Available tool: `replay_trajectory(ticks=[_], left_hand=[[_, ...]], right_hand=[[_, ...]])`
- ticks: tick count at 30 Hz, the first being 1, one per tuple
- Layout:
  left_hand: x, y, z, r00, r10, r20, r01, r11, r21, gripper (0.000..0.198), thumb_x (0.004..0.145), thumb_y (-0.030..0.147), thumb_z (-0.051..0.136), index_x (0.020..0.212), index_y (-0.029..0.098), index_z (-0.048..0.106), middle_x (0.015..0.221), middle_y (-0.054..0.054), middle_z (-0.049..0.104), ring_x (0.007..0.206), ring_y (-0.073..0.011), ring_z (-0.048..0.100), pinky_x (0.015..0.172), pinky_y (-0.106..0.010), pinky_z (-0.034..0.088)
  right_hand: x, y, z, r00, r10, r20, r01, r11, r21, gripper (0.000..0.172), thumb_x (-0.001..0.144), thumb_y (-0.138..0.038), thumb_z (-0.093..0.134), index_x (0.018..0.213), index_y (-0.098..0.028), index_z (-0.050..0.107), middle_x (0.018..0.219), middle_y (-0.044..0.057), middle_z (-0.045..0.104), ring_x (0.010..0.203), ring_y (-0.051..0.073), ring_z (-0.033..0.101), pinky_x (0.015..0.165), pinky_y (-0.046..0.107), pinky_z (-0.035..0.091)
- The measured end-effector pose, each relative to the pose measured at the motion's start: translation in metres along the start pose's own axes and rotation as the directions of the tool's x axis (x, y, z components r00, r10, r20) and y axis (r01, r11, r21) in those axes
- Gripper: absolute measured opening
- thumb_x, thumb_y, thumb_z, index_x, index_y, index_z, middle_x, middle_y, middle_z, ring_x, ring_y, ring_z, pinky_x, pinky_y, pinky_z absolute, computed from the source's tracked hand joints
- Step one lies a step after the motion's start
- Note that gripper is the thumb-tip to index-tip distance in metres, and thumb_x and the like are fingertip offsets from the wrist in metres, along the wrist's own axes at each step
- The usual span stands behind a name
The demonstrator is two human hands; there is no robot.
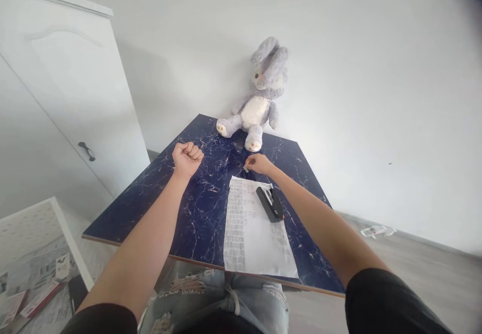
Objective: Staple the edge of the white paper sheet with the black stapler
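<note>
My left hand (187,159) is closed in a fist over the left part of the dark blue marbled table (205,198); whatever it may hold is hidden. My right hand (259,164) pinches a small silvery piece (246,169) between thumb and fingertips, just above the far edge of a printed sheet of paper (259,248). That piece is too small to name surely. A black stapler (270,204) lies slanted on the sheet's upper right, its front end towards the right hand. Neither hand touches the stapler.
A grey plush rabbit (256,110) sits at the table's back against the wall. On the left stands a white cabinet (68,98). A white-edged surface (56,213) with papers and small boxes is at lower left. A whitish object (376,231) lies on the floor at right.
</note>
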State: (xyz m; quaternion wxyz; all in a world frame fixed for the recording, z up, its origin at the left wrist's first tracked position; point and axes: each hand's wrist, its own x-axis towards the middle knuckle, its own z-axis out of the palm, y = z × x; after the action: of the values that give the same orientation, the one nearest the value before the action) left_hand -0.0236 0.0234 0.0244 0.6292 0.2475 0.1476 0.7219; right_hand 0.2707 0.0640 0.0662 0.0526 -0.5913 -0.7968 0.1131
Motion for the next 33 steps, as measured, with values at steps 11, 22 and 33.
replay_trajectory(ticks=[11, 22, 33], left_hand=[[-0.023, -0.083, 0.022, 0.798, -0.315, 0.513, -0.543, -0.007, 0.840, 0.015, 0.091, 0.026, 0.054, 0.085, 0.020, 0.067, 0.089, -0.005, 0.063, 0.087, -0.0203, 0.056, 0.084, -0.034, 0.041], [-0.027, -0.082, 0.022, 0.782, -0.432, 0.448, -0.581, -0.247, 0.776, 0.019, 0.095, 0.032, 0.053, 0.102, 0.024, 0.068, 0.108, -0.006, 0.061, 0.105, -0.0245, 0.055, 0.096, -0.041, 0.038], [-0.028, -0.080, 0.020, 0.807, -0.397, 0.437, -0.555, -0.260, 0.790, 0.016, 0.093, 0.030, 0.056, 0.100, 0.025, 0.069, 0.105, -0.005, 0.063, 0.104, -0.0236, 0.057, 0.095, -0.039, 0.040]], right_hand=[[-0.157, 0.024, 0.052, 0.895, 0.433, -0.104, -0.435, 0.900, -0.001, 0.064, 0.084, -0.071, 0.050, 0.103, -0.012, 0.061, 0.104, 0.022, 0.066, 0.096, 0.034, 0.066, 0.076, 0.039, 0.050], [-0.172, -0.016, 0.064, 0.876, 0.099, -0.471, -0.191, 0.970, -0.150, 0.033, 0.086, -0.032, 0.059, 0.115, -0.018, 0.049, 0.108, 0.016, 0.058, 0.105, 0.036, 0.053, 0.086, 0.047, 0.045], [-0.173, -0.039, 0.073, 0.890, -0.011, -0.455, -0.032, 0.996, -0.088, 0.032, 0.090, -0.021, 0.056, 0.119, -0.026, 0.043, 0.114, 0.012, 0.056, 0.089, 0.031, 0.063, 0.066, 0.039, 0.051]])
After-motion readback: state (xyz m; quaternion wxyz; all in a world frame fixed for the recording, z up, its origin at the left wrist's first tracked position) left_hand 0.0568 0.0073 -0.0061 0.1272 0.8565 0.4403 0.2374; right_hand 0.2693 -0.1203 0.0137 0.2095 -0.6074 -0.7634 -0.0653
